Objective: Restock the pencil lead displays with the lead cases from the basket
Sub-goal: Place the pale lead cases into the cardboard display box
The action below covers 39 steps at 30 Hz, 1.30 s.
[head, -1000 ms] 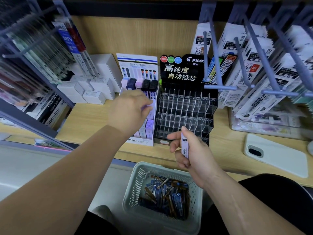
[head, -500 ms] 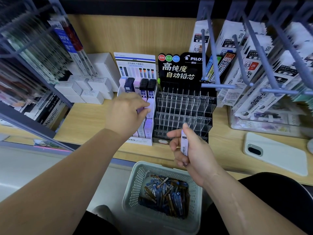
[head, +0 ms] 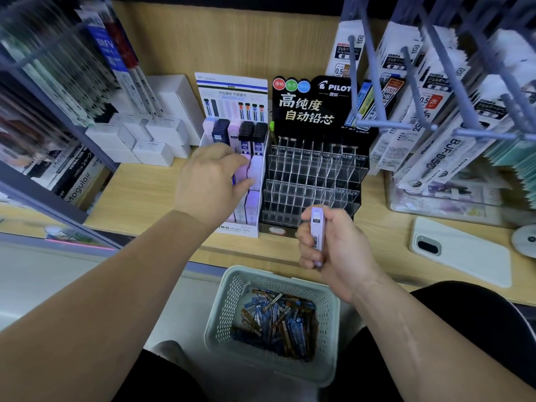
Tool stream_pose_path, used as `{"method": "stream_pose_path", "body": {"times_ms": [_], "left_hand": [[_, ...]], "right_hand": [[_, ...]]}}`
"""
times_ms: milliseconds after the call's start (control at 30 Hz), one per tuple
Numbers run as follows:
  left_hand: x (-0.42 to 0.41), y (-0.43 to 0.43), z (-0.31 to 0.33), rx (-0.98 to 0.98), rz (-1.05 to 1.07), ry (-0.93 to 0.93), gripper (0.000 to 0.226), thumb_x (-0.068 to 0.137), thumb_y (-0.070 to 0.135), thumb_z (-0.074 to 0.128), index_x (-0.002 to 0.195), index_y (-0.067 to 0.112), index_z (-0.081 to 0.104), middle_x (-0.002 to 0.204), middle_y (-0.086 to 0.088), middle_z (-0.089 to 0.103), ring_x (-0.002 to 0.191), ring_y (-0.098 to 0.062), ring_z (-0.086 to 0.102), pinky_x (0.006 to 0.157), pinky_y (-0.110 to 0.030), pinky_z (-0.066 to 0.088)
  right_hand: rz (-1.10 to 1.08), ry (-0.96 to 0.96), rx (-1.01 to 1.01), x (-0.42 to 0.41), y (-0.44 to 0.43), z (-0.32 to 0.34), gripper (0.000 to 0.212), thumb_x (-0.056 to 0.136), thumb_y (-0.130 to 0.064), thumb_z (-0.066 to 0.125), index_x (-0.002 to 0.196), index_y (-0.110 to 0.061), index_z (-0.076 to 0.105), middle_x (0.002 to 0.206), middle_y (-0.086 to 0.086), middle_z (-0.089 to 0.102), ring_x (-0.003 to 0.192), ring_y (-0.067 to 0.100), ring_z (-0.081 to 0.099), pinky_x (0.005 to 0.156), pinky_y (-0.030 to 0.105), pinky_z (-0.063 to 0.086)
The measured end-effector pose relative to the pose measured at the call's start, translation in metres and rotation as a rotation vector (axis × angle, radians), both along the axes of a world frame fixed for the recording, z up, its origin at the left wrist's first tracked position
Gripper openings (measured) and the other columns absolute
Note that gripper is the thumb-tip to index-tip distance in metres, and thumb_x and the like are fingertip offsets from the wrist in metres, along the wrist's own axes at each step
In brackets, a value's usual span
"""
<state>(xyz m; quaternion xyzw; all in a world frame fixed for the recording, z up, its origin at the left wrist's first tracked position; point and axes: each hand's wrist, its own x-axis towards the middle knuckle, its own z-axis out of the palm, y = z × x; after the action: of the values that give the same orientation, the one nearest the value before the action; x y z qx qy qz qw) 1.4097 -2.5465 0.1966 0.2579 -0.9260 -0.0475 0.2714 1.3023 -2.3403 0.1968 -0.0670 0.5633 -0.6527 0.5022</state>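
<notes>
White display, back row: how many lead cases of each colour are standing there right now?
Black cases: 2
Navy case: 1
Pink case: 1
Lilac case: 1
Total: 5

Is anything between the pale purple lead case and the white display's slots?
Yes: the left hand covers the middle row of the white cardboard display. The right hand grips the pale purple lead case lower right of it; nothing else lies between.
</notes>
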Motion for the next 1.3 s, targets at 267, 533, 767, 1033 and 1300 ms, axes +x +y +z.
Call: {"method": "stream_pose_path", "body": {"times_ms": [267, 533, 767, 1033, 1300], "left_hand": [[0.079, 0.012, -0.012, 0.103, 0.072, -0.149, 0.044, 0.076, 0.023, 0.082, 0.117, 0.014, 0.069, 0.111, -0.011, 0.063, 0.095, -0.038, 0.058, 0.081, -0.049, 0.053], [0.073, 0.014, -0.040, 0.161, 0.009, -0.252, 0.062, 0.082, 0.040, 0.072, 0.139, 0.020, 0.054, 0.141, -0.007, 0.050, 0.116, -0.034, 0.054, 0.089, -0.049, 0.049], [0.074, 0.005, -0.029, 0.327, -0.034, -0.134, 0.059, 0.082, 0.042, 0.073, 0.136, 0.024, 0.058, 0.140, -0.005, 0.047, 0.120, -0.032, 0.051, 0.097, -0.048, 0.048], [0.074, 0.020, -0.004, 0.518, -0.242, 0.118, 0.031, 0.078, 0.038, 0.081, 0.107, 0.032, 0.072, 0.079, 0.024, 0.055, 0.073, 0.009, 0.048, 0.066, -0.008, 0.035], [0.076, 0.020, -0.001, 0.772, -0.238, 0.123, 0.014, 0.095, 0.022, 0.063, 0.086, 0.024, 0.072, 0.064, 0.004, 0.063, 0.058, -0.019, 0.057, 0.053, -0.031, 0.046]], "right_hand": [[-0.034, 0.253, 0.110, 0.006, 0.007, -0.006, 0.040, 0.108, -0.032, 0.044, 0.095, -0.013, 0.077, 0.078, 0.003, 0.065, 0.072, 0.020, 0.057, 0.081, 0.040, 0.053], [0.012, 0.563, 0.245, 0.009, -0.033, 0.004, 0.041, 0.108, -0.040, 0.043, 0.089, -0.030, 0.078, 0.100, -0.005, 0.067, 0.082, 0.012, 0.053, 0.065, 0.026, 0.043], [0.029, 0.832, 0.175, 0.010, -0.067, 0.003, 0.016, 0.101, -0.015, 0.060, 0.099, -0.026, 0.072, 0.076, -0.005, 0.068, 0.065, 0.008, 0.058, 0.061, 0.024, 0.050], [-0.081, 0.700, 0.058, 0.029, -0.073, 0.029, 0.004, 0.093, -0.004, 0.069, 0.091, -0.007, 0.068, 0.066, 0.007, 0.070, 0.056, 0.017, 0.065, 0.053, 0.029, 0.055], [-0.015, 0.612, -0.043, 0.037, -0.067, 0.034, 0.010, 0.088, -0.002, 0.071, 0.096, -0.009, 0.071, 0.071, 0.003, 0.070, 0.059, 0.013, 0.064, 0.058, 0.025, 0.055]]}}
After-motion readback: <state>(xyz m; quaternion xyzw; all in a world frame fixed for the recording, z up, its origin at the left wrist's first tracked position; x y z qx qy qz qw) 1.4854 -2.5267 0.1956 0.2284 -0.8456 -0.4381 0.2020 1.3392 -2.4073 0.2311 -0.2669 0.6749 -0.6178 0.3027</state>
